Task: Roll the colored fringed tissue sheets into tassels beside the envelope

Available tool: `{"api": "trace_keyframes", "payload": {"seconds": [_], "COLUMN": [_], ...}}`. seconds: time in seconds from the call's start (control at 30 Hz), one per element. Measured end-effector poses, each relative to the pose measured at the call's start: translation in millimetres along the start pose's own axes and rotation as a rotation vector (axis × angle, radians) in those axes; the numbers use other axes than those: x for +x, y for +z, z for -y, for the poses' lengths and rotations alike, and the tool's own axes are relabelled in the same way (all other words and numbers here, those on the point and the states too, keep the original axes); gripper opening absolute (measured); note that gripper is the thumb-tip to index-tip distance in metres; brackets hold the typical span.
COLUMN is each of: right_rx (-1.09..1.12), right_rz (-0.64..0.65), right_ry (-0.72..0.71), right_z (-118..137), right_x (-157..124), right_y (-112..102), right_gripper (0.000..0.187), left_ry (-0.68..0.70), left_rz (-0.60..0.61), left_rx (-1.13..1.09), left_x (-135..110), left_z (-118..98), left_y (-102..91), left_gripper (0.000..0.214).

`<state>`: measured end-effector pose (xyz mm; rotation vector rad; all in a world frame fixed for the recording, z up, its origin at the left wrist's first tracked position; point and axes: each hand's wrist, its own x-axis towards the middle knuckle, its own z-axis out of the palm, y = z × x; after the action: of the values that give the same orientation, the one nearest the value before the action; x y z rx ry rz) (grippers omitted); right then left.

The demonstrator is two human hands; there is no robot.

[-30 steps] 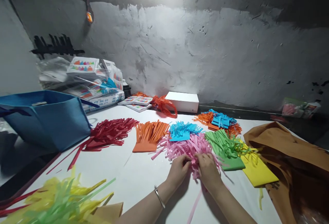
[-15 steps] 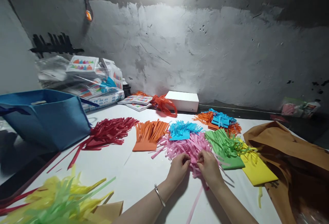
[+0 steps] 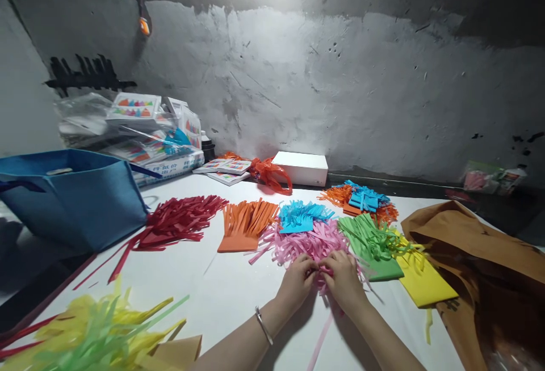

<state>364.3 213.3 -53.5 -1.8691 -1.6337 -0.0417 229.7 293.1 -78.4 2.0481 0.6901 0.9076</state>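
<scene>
My left hand (image 3: 299,281) and my right hand (image 3: 344,281) meet over the near edge of a pink tissue-paper fringe (image 3: 293,244). Fingers of both hands are closed in a pinch on pink paper strips, with a darker pink bit showing between them. The exact grip is partly hidden by the knuckles. Just behind lies a folded light-blue paper fringe (image 3: 300,223), overlapping the pink one. To the right of my right hand sits a green paper fringe (image 3: 383,269), with a yellow one (image 3: 430,283) beside it. One loose pink strip (image 3: 319,342) trails toward me.
Orange (image 3: 240,243) and dark red (image 3: 183,220) fringes lie to the left. A blue felt bin (image 3: 97,206) stands far left, yellow and green strips (image 3: 102,331) in front. A white box (image 3: 300,167) stands near the wall; brown fabric (image 3: 460,220) covers the right side.
My hands have drawn closer together, the right one moving left, so the fingertips now nearly touch at the pink strips. The view has shifted slightly.
</scene>
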Motion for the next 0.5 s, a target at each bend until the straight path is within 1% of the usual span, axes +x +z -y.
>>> {"api": "trace_keyframes", "payload": {"seconds": [0.07, 0.2, 0.4, 0.5], "right_rx": [-0.018, -0.026, -0.009, -0.03], "right_rz": [0.006, -0.016, -0.15, -0.23], "right_ry": [-0.014, -0.031, -0.017, -0.027], "right_z": [0, -1, -8, -13], "right_x": [2, 3, -5, -10], "right_y": [-2, -2, 2, 5], "right_gripper": [0.018, 0.019, 0.02, 0.017], "left_ry": [0.005, 0.011, 0.006, 0.019], "left_rz": [0.0, -0.008, -0.068, -0.069], "left_rx": [0.008, 0.026, 0.058, 0.066], "left_x": [0, 0, -1, -1], "left_z": [0, -1, -4, -7], "left_y": [-0.9, -2.3, -2.1, -1.8], "left_gripper": [0.017, 0.016, 0.013, 0.013]}}
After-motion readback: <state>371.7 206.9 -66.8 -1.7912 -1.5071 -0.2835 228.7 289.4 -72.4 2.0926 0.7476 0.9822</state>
